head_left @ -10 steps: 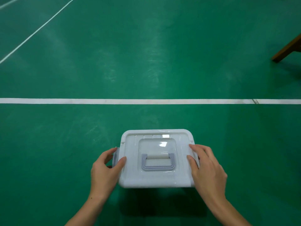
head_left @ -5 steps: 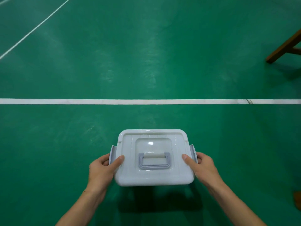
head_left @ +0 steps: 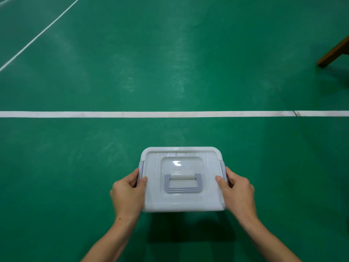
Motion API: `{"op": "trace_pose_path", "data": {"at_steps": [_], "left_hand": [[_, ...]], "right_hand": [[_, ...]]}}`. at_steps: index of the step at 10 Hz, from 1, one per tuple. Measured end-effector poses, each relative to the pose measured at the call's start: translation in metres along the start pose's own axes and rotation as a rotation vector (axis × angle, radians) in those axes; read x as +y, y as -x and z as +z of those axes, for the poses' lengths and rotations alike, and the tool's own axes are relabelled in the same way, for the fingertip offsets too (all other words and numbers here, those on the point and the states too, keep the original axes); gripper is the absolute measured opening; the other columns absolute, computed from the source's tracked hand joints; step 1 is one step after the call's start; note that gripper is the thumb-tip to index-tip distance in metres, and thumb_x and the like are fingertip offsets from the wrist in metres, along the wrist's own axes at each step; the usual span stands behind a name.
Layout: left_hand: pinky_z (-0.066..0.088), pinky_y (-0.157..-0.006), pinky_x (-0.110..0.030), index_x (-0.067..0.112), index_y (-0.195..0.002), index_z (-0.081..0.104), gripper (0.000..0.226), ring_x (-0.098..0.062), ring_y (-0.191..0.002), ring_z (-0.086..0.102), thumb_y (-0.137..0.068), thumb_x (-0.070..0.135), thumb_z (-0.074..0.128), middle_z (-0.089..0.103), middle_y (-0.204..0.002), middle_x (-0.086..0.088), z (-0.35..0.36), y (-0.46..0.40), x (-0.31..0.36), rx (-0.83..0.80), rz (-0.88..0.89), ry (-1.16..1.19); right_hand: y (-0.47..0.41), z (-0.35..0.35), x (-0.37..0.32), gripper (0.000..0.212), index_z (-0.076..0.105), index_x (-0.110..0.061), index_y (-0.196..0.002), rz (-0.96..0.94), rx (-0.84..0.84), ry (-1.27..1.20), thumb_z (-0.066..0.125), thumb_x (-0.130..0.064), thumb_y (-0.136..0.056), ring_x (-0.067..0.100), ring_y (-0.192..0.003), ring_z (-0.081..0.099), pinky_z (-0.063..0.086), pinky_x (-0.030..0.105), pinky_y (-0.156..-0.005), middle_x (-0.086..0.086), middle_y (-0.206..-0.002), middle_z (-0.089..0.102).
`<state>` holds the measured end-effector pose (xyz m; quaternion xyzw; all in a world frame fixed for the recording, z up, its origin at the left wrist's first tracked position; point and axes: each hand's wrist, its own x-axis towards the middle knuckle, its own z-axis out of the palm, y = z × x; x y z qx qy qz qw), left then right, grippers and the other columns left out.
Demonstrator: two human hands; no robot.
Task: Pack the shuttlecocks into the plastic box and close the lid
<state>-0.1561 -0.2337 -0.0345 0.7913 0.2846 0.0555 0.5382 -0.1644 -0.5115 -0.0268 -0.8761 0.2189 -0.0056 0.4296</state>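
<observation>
A white plastic box (head_left: 181, 201) sits on the green court floor with its lid (head_left: 151, 161) on and a grey carry handle (head_left: 182, 184) folded flat on top. My left hand (head_left: 127, 193) grips the box's left side, thumb on the lid and fingers curled round the grey left latch (head_left: 140, 168). My right hand (head_left: 237, 193) grips the right side the same way, at the grey right latch (head_left: 222, 168). No shuttlecocks are visible; the box's inside is hidden by the lid.
A white court line (head_left: 170, 114) runs across the floor beyond the box, and another line (head_left: 37, 35) slants at the far left. A brown wooden furniture leg (head_left: 334, 52) stands at the far right.
Both hands went from resting on the lid's sides to gripping the side latches. The latches stuck outward half a second ago and now lie closer against the box.
</observation>
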Motion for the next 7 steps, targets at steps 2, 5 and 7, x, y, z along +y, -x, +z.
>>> {"op": "trace_pose_path", "data": {"at_steps": [2,5,7], "left_hand": [[0.053,-0.065,-0.039,0.01,-0.107,0.081,0.018,-0.023,-0.061,0.061,-0.093,0.011,0.07,0.078,-0.077,-0.009,-0.004,0.004,0.006,-0.002,0.231,-0.319],[0.056,-0.089,-0.033,0.014,-0.122,0.071,0.034,-0.016,-0.099,0.072,-0.088,0.018,0.073,0.075,-0.107,0.008,-0.006,-0.017,0.014,-0.101,0.221,-0.289],[0.061,-0.081,-0.042,0.015,-0.107,0.073,0.057,-0.025,-0.087,0.074,-0.087,0.066,0.057,0.078,-0.098,-0.002,0.003,-0.071,0.048,-0.165,0.324,-0.602]], "right_hand": [[0.0,0.005,0.005,0.043,0.06,-0.018,-0.145,-0.088,-0.005,0.225,0.06,-0.029,-0.104,0.039,-0.077,0.057,0.047,0.042,-0.068,0.01,-0.077,0.069],[-0.004,-0.003,0.001,0.038,0.057,-0.025,-0.134,-0.156,-0.038,0.334,0.05,-0.044,-0.102,0.029,-0.102,0.066,0.054,0.042,-0.084,0.0,-0.114,0.07],[-0.058,-0.006,-0.034,0.047,0.062,-0.021,-0.123,-0.241,-0.033,0.5,0.043,-0.058,-0.101,0.03,-0.107,0.066,0.053,0.042,-0.087,0.002,-0.121,0.07]]}}
